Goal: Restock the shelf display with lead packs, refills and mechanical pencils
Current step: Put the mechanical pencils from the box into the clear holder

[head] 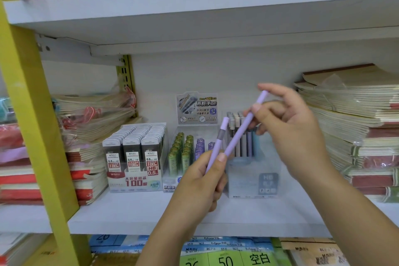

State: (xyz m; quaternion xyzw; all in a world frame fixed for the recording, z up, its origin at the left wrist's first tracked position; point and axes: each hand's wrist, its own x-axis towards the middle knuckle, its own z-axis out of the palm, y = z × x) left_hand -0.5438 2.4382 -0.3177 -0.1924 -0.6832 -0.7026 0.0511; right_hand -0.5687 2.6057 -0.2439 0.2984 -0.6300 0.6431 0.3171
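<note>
We note the left hand [203, 181] gripping one lilac mechanical pencil [217, 146]. The right hand [289, 123] pinches a second lilac pencil [243, 129], its lower end at the left thumb. Just behind both grips, a clear pencil display box [254, 179] stands on the white shelf board [129, 211], with notebook stacks [349, 114] either side.

A white shelf [129, 211] was seen in the middle, and a top shelf [194, 13] was set above it. A thick yellow post [32, 125] was stood at the near left. A pale back wall [216, 71] was seen far behind, with a yellow rail [127, 73] full of small holes fixed at its left. Notebooks [356, 125] were piled at the right, and more books [90, 136] at the left. Everything was lit softly and evenly.
</note>
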